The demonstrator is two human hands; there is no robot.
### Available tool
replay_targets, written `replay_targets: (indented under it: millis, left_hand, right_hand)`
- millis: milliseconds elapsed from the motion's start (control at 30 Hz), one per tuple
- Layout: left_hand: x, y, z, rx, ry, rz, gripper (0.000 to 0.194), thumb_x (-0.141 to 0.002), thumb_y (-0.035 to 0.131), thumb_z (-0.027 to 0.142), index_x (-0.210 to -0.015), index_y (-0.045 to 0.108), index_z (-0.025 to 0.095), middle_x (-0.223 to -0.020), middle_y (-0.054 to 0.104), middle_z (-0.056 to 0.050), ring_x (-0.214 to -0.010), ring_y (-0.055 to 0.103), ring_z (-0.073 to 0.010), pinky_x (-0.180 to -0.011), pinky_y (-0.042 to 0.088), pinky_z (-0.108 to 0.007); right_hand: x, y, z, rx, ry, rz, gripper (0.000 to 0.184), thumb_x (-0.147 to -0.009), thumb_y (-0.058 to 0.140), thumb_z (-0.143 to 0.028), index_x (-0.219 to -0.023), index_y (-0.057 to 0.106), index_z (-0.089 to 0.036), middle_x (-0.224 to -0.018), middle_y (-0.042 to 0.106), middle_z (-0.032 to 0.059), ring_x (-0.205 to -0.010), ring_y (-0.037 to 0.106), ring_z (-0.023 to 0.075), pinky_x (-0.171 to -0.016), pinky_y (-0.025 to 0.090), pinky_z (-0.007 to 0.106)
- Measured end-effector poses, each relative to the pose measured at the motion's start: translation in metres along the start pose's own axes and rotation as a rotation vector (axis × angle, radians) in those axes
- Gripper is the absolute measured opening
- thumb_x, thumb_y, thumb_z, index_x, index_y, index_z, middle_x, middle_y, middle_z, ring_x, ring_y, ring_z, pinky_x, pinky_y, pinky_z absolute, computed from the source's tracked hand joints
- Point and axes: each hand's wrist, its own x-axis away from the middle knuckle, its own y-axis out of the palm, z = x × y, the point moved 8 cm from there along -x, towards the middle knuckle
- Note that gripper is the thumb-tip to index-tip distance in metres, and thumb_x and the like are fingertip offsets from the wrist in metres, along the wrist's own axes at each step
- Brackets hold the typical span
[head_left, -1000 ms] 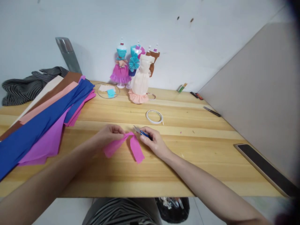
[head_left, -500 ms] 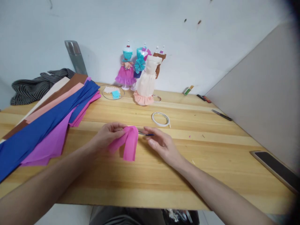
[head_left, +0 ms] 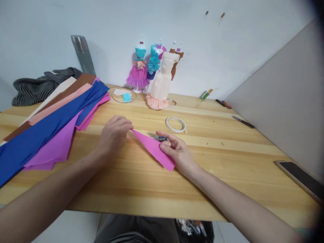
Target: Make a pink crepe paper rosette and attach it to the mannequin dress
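A bright pink strip of crepe paper (head_left: 154,147) stretches slantwise between my two hands, above the table. My left hand (head_left: 114,134) is closed, pinching the strip's upper left end at the fingertips. My right hand (head_left: 180,152) has its thumb on the lower right part of the strip. Small blue-handled snips (head_left: 161,138) sit within that same hand, blades pointing left behind the paper. Whether the blades touch the paper I cannot tell. The fingers under the strip are partly hidden.
Coloured crepe sheets (head_left: 58,118) lie at left beside striped cloth (head_left: 35,86). Behind stand a bottle (head_left: 83,54) and small dress forms, one in a cream dress (head_left: 162,81). A tape roll (head_left: 176,125), knife (head_left: 243,122) and phone (head_left: 301,179) lie rightward.
The pink strip, folded and hanging from my left hand before, is now spread flat and slanted. My right thumb has come onto it. My left hand has turned and risen slightly.
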Motion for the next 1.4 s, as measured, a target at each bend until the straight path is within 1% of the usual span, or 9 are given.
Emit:
replay_targets:
  millis: [100,200,400,600,800,967,1167,1267,1400]
  left_hand:
    - [-0.003,-0.006,-0.010,-0.064,0.008,0.100,0.028,-0.086,0.045,0.010,-0.091,0.071,0.017,-0.112,0.070,-0.009,-0.107,0.059,-0.0253,-0.094,0.048,-0.044]
    - [-0.001,-0.014,-0.003,0.023,0.063,0.179,0.027,-0.083,0.044,0.007,-0.090,0.069,0.017,-0.099,0.072,-0.008,-0.096,0.065,-0.0219,-0.087,0.052,-0.039]
    - [0.029,0.001,0.077,0.245,0.579,-0.122,0.029,-0.083,0.042,0.003,-0.093,0.067,0.014,-0.100,0.073,-0.009,-0.094,0.066,-0.0179,-0.085,0.053,-0.029]
    - [0.029,0.028,0.063,0.083,0.377,-0.374,0.031,-0.081,0.040,0.002,-0.087,0.066,0.016,-0.091,0.072,-0.006,-0.088,0.063,-0.0197,-0.082,0.051,-0.032]
    - [0.034,0.041,0.064,0.052,0.393,-0.454,0.024,-0.089,0.041,0.010,-0.086,0.064,0.013,-0.092,0.065,-0.010,-0.089,0.056,-0.0224,-0.084,0.048,-0.038]
    - [0.035,0.048,0.064,0.033,0.376,-0.511,0.022,-0.093,0.044,0.018,-0.079,0.060,0.013,-0.091,0.062,-0.009,-0.088,0.053,-0.0220,-0.085,0.046,-0.038]
    - [0.032,0.047,0.060,0.097,0.360,-0.512,0.023,-0.093,0.044,0.018,-0.078,0.060,0.013,-0.091,0.064,-0.009,-0.091,0.055,-0.0221,-0.087,0.046,-0.039]
    - [0.025,0.043,0.048,0.149,0.268,-0.430,0.022,-0.093,0.044,0.016,-0.080,0.061,0.014,-0.089,0.065,-0.009,-0.087,0.057,-0.0211,-0.083,0.047,-0.036]
    - [0.012,0.035,0.014,0.145,0.063,-0.243,0.016,-0.090,0.050,0.016,-0.080,0.062,0.015,-0.086,0.066,-0.008,-0.086,0.058,-0.0210,-0.082,0.048,-0.035]
  right_hand:
    - [-0.001,0.001,0.000,0.043,-0.036,0.007,0.051,-0.069,0.076,-0.035,-0.114,0.061,-0.016,-0.055,0.053,-0.0077,-0.044,0.040,0.0066,-0.045,0.027,0.021]
    - [0.001,0.002,-0.002,0.078,-0.070,0.025,0.045,-0.070,0.074,-0.030,-0.112,0.063,-0.017,-0.055,0.053,-0.0079,-0.045,0.039,0.0066,-0.046,0.027,0.021]
    - [0.002,0.009,-0.002,0.026,-0.079,-0.036,0.029,-0.073,0.071,-0.028,-0.100,0.066,-0.020,-0.073,0.065,-0.0009,-0.061,0.056,0.0117,-0.057,0.041,0.024]
    - [0.002,0.013,0.004,0.138,-0.061,-0.113,0.043,-0.074,0.071,-0.024,-0.115,0.060,-0.019,-0.081,0.066,0.0009,-0.069,0.060,0.0125,-0.062,0.047,0.024]
    - [0.008,0.019,-0.014,0.435,-0.225,-0.196,0.031,-0.086,0.059,-0.037,-0.109,0.066,-0.018,-0.088,0.071,0.0071,-0.083,0.067,0.0205,-0.071,0.053,0.033]
    - [0.001,0.004,-0.035,0.943,-0.553,-0.075,0.029,-0.089,0.048,-0.020,-0.109,0.068,-0.017,-0.105,0.073,0.0117,-0.096,0.068,0.0240,-0.084,0.054,0.039]
    - [-0.015,-0.029,-0.036,1.187,-0.580,0.131,0.031,-0.081,0.053,-0.012,-0.107,0.068,-0.015,-0.104,0.073,0.0140,-0.094,0.070,0.0268,-0.083,0.056,0.043]
    - [-0.001,-0.009,-0.044,1.077,-0.742,0.015,0.029,-0.087,0.053,-0.015,-0.113,0.065,-0.016,-0.110,0.071,0.0141,-0.103,0.067,0.0240,-0.087,0.056,0.040]
    - [0.019,0.033,-0.039,1.034,-0.861,-0.332,0.027,-0.092,0.052,-0.022,-0.116,0.064,-0.016,-0.123,0.065,0.0164,-0.111,0.062,0.0241,-0.091,0.052,0.041]
